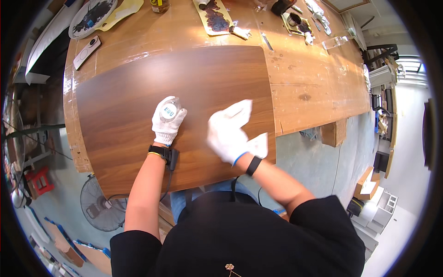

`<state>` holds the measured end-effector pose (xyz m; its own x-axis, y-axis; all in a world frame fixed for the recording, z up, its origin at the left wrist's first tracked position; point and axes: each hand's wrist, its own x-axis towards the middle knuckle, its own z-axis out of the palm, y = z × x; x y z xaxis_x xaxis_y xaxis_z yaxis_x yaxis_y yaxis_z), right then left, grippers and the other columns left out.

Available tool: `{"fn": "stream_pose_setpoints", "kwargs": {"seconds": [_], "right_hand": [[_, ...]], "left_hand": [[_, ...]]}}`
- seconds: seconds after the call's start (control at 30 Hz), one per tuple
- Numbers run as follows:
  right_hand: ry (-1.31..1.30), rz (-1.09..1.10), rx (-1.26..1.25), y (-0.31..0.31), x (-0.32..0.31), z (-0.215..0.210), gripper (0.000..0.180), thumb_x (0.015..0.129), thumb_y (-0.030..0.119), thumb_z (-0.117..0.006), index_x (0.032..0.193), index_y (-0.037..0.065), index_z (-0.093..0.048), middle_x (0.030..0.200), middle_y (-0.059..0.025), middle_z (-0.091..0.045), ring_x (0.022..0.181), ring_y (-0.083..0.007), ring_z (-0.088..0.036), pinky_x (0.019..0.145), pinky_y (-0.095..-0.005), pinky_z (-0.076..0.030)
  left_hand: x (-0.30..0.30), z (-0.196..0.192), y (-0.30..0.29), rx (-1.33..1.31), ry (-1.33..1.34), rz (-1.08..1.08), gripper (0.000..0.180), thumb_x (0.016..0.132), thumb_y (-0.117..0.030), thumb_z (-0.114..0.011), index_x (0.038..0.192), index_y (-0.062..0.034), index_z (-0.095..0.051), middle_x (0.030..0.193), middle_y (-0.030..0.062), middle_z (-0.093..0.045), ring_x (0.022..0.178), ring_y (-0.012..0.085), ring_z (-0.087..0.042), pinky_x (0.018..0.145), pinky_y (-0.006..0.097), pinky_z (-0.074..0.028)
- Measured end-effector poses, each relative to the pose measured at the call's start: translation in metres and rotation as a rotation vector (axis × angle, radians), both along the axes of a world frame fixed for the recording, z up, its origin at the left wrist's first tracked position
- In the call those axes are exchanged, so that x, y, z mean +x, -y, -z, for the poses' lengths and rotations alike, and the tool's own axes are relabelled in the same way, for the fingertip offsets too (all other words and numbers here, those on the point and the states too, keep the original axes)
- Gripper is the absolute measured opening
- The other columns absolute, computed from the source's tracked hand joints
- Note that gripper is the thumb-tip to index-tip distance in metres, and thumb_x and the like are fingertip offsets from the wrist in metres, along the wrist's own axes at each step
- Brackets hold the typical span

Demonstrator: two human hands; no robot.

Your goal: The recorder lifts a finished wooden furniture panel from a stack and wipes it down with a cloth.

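A brown wood-grain board (124,120) lies flat on the table in front of me. My left hand (167,122), in a white knit glove, is closed around a small clear round container (170,110) with a white label facing up, over the middle of the board. To its right, my right hand (226,138), gloved as well, is wrapped round a white cloth (241,112). Corners of the cloth stick out past the fingers, over the board's right half. Motion blurs this hand and hides its fingers in part.
The wooden table (318,87) extends beyond the board. Along its far side are a stained palette (93,17), a white device (87,52), a yellow sheet with dark smears (216,21), a dark open pot (293,19) and a clear bottle (335,42). A fan (101,203) stands at lower left.
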<state>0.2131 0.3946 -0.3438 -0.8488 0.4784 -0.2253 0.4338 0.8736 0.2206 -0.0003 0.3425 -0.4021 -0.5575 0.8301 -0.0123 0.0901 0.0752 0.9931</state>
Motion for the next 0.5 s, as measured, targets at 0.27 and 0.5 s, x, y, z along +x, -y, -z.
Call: {"fn": "stream_pose_setpoints", "kwargs": {"seconds": [0.27, 0.5], "right_hand": [[0.103, -0.093, 0.234, 0.006, -0.073, -0.016, 0.044, 0.075, 0.016, -0.059, 0.110, -0.010, -0.054, 0.101, -0.0246, -0.059, 0.101, -0.0351, -0.060, 0.081, -0.0587, -0.048], [-0.750, 0.860, -0.527, -0.261, -0.018, 0.067, 0.024, 0.084, 0.023, -0.054, 0.093, 0.001, -0.061, 0.084, -0.0141, -0.069, 0.083, -0.0290, -0.066, 0.074, -0.0401, -0.052]], "left_hand": [[-0.043, -0.018, 0.017, 0.060, 0.064, 0.009, 0.047, 0.076, -0.008, -0.080, 0.117, -0.0029, -0.058, 0.102, 0.0034, -0.065, 0.091, 0.0125, -0.062, 0.083, 0.028, -0.051], [-0.175, -0.007, 0.078, -0.117, -0.130, -0.072, 0.052, 0.077, -0.010, -0.077, 0.123, -0.0034, -0.055, 0.115, 0.0072, -0.058, 0.107, 0.0191, -0.056, 0.095, 0.034, -0.047]]}}
